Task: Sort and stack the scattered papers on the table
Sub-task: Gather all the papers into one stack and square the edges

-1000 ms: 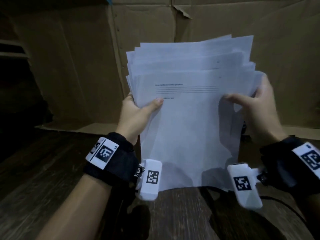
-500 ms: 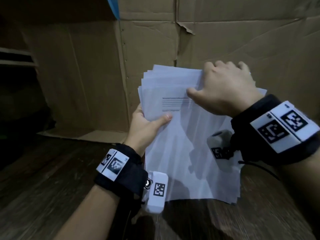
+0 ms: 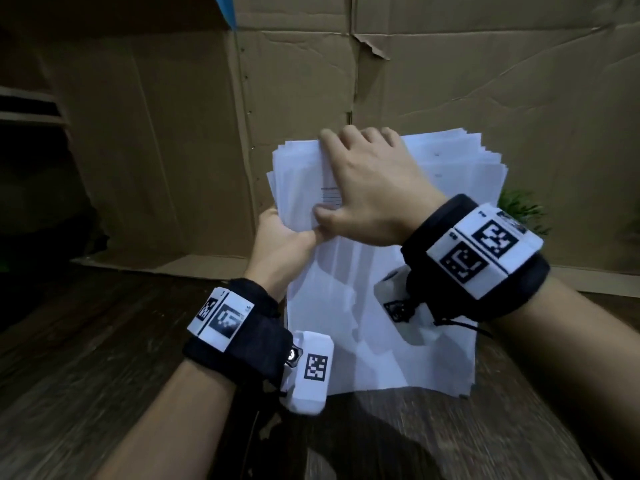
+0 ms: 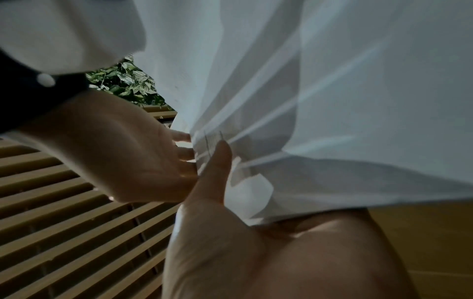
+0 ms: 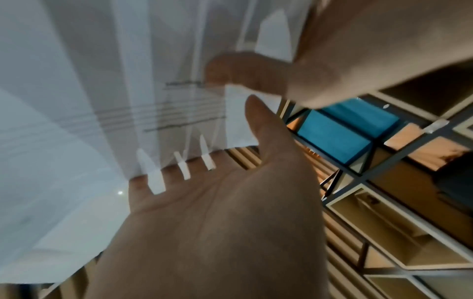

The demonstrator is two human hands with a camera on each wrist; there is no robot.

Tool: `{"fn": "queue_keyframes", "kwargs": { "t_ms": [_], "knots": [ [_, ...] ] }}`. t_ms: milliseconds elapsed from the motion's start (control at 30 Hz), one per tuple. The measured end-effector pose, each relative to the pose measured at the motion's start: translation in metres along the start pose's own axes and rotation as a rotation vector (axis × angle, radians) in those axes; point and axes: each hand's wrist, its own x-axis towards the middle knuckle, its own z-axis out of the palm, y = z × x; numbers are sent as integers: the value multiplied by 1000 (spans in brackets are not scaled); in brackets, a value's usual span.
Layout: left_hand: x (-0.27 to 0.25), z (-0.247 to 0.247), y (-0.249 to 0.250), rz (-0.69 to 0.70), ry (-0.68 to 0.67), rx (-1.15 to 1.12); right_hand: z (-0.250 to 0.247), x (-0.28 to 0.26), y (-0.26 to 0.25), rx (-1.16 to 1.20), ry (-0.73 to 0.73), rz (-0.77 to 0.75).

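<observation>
A thick stack of white papers (image 3: 341,306) stands upright, its bottom edge down at the dark wooden table (image 3: 104,358). The sheets' top edges are fanned and uneven. My left hand (image 3: 282,242) grips the stack's left edge, thumb on the front sheet and fingers behind. My right hand (image 3: 367,192) holds the top edge near the left corner, fingers hooked over the back, thumb pressed on the front close to my left thumb. In the left wrist view the papers (image 4: 332,101) fill the frame. The right wrist view shows my right hand (image 5: 217,212) with fingers behind the papers (image 5: 76,101).
A large creased cardboard sheet (image 3: 485,81) stands as a wall right behind the stack. A green leafy plant (image 3: 519,206) shows behind the papers' right side. Dark shelving (image 3: 31,112) is at the far left.
My right hand left the stack's right edge, went to the top edge and slid left toward my left thumb. The stack has dropped lower and its fanned sheets have drawn closer together.
</observation>
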Motion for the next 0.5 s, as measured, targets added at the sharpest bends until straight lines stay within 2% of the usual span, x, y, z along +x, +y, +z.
{"fn": "queue_keyframes", "kwargs": {
  "t_ms": [133, 233, 367, 500],
  "knots": [
    [2, -3, -2, 6, -19, 16, -4, 0, 11, 70, 67, -2],
    [2, 1, -3, -4, -34, 14, -3, -3, 21, 20, 1, 6],
    [2, 1, -7, 1, -43, 5, -9, -4, 32, 57, 26, 27],
    [3, -3, -8, -42, -79, -36, -14, -15, 59, -25, -62, 110]
  ]
}}
